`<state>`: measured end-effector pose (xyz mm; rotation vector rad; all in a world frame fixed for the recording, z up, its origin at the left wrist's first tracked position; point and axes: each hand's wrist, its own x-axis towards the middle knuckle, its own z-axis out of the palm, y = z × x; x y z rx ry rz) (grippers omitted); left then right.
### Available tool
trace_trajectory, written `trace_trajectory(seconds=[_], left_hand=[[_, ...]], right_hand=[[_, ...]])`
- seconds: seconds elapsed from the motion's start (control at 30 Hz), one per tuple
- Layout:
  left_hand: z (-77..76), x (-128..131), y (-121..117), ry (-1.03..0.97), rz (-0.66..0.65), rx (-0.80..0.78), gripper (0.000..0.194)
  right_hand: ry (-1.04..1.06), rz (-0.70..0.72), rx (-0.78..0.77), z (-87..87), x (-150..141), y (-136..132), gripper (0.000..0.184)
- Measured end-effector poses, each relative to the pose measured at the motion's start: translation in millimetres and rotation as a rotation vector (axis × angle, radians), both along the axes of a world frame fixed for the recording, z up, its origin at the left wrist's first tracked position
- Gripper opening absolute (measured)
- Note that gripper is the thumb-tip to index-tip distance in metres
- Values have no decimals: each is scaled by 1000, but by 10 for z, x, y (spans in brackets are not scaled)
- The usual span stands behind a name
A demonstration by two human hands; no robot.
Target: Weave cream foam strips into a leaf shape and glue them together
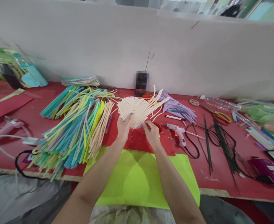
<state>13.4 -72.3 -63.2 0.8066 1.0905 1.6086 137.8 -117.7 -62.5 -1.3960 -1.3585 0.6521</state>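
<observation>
Strips of cream material (133, 109) are seen in the head view, laid side by side and slanted out from a central seam into one leaf-like piece, with loose ends fanned toward the upper right, near the middle of the red table (197, 182). The lower left part of this piece is gripped by the left hand (124, 126), its thumb pressed on top, while the undersides of the fingers are hidden. At the lower right edge, the thumb and forefinger of the right hand (151, 132) are brought close together; whether anything is pinched between them cannot be told. Beneath the wrists a red sheet (137, 141) is overlapped with a yellow-green sheet (139, 177). To the left, beige strips (101, 129) are piled beside a large heap of multicoloured strips (73, 137). To the right, a bundle of purple strips (177, 107), a pen (175, 118) and a pink glue gun (179, 133) are placed, with scissors (222, 118) and dark green stems (225, 146) set farther out
</observation>
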Motion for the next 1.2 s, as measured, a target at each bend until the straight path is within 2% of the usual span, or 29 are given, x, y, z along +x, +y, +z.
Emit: trace_trajectory(seconds=[0.17, 0.47, 0.6, 0.8, 0.93, 1.07, 1.2], left_hand=[[14, 7, 25, -76, -37, -39, 42], [6, 16, 40, -97, -90, -32, 44], [21, 6, 35, -87, -68, -29, 43], [8, 1, 36, -84, -53, -17, 44], [3, 27, 14, -39, -71, -26, 42], [-5, 40, -2, -41, -80, -16, 43], [-27, 36, 9, -51, -77, -13, 43]], right_hand=[[161, 53, -58, -34, 33, 40, 35], [217, 74, -45, -65, 72, 87, 36], [230, 71, -58, -61, 80, 77, 39], [392, -12, -108, 25, 132, 64, 43], [364, -73, -99, 48, 167, 77, 43], [352, -75, -81, 23, 168, 81, 40], [445, -57, -105, 13, 148, 70, 39]])
